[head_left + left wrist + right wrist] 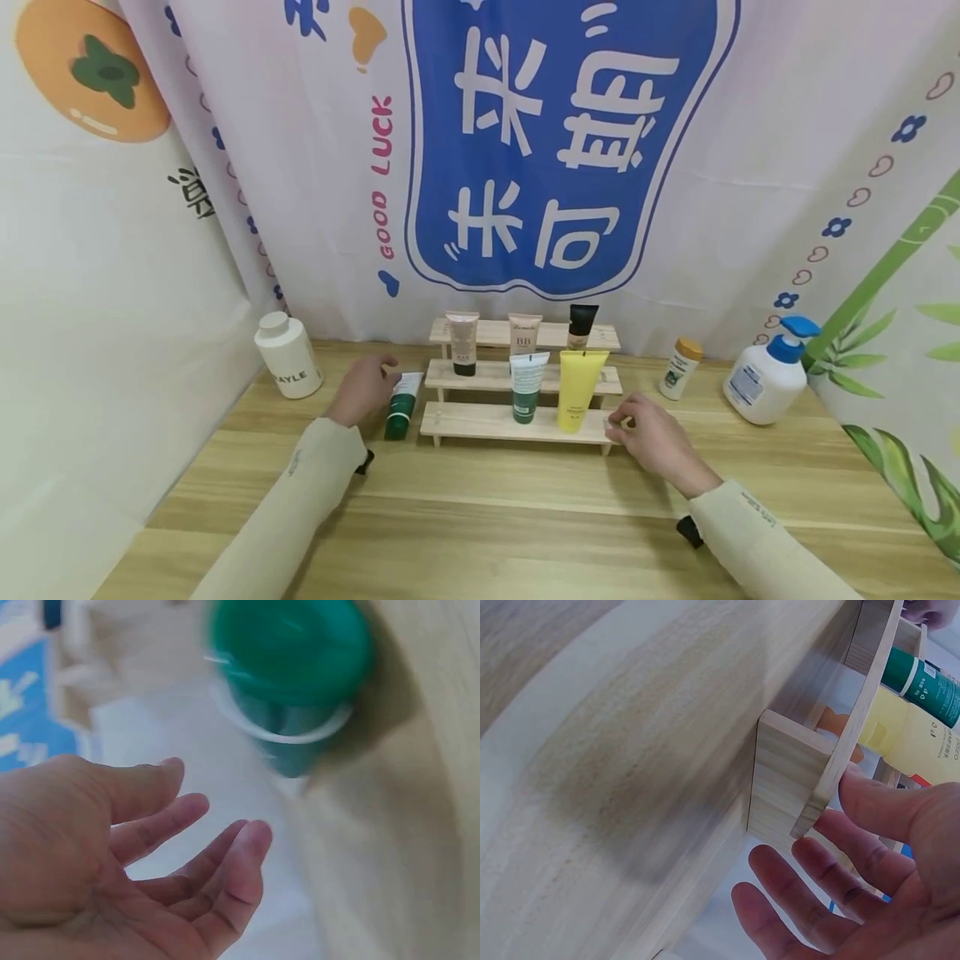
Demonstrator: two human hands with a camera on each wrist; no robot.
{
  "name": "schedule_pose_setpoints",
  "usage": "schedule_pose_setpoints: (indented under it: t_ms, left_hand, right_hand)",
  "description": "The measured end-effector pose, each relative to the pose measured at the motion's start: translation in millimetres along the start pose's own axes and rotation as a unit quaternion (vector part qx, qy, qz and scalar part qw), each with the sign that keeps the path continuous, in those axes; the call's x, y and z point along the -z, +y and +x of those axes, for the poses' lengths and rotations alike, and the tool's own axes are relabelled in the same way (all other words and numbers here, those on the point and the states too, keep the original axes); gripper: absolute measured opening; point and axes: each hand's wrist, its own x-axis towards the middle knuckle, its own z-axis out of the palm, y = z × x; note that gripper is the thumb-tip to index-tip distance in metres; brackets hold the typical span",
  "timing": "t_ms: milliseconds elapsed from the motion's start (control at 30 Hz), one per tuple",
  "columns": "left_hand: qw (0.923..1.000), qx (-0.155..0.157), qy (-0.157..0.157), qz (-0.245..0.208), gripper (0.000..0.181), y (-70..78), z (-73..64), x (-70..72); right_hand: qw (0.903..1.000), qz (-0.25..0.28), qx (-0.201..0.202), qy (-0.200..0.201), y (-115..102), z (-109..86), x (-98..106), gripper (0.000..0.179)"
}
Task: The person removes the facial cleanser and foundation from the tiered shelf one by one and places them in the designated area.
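A three-tier wooden display rack [487, 425] stands on the table. At the right end of its lowest tier is my right hand [656, 437], thumb and index finger pinching the board's end [817, 802]. To the rack's left, my left hand [366, 387] hovers by a white and green tube [402, 406], fingers loosely bent and holding nothing. The left wrist view shows that tube's green cap [292, 649] apart from the fingertips. On the lowest tier are a white-green tube [527, 387] and a yellow tube [579, 392].
Higher on the rack are a pinkish tube [464, 340], a BB tube [523, 333] and a black-topped tube [581, 325]. A white bottle [288, 356] stands at left. An orange-capped bottle [680, 369] and a blue-topped pump bottle [765, 379] stand at right. Printed curtain [337, 208] hangs behind.
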Motion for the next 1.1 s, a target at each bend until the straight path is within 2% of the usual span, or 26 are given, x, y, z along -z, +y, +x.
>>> schedule_pose_setpoints:
  t_ms: [100,200,300,367,467,567,667,833,933,1100]
  left_hand:
    - [0.9978,-0.046,0.044,-0.016,0.033,13.1,-11.5,9.0]
    - [0.9899,-0.102,0.093,-0.032,0.029,33.2,-23.8,18.2]
    - [0.9761,-0.166,0.132,-0.05,0.027,56.0,-37.4,24.6]
    - [0.9643,-0.21,0.151,-0.056,0.028,70.7,-46.0,25.8]
    - [0.946,-0.274,0.163,-0.06,0.028,89.7,-55.3,22.0]
    - [0.9305,-0.32,0.166,-0.063,0.029,104.2,-59.1,11.6]
    - [0.9237,-0.343,0.156,-0.068,0.035,114.5,-58.9,-2.3]
    - [0.9218,-0.351,0.15,-0.066,0.042,130.0,-54.8,-24.6]
    - [0.9229,-0.348,0.156,-0.054,0.043,138.7,-52.3,-33.8]
    - [0.9293,-0.332,0.158,-0.039,0.043,146.2,-49.2,-44.5]
  right_hand:
    - [1.0,-0.002,0.002,0.005,1,-0.9,0,0.016]
    - [1.0,-0.005,-0.001,0.006,3,-1.2,1,0.015]
    - [1.0,-0.004,-0.003,0.003,4,-1.5,1,0.015]
    - [1.0,-0.003,-0.004,0.002,4,-1.5,1,0.015]
    - [1.0,0.0,-0.003,0.002,4,-1.2,0,0.015]
    - [1.0,0.001,0.001,0.003,4,-0.7,-2,0.015]
    - [1.0,0.002,0.002,0.004,3,-0.1,-2,0.016]
    - [1.0,0.004,0.002,0.005,3,0.7,-4,0.015]
    - [1.0,0.005,0.004,0.007,3,0.3,-4,0.015]
    - [1.0,0.006,0.002,0.006,4,-0.5,-3,0.015]
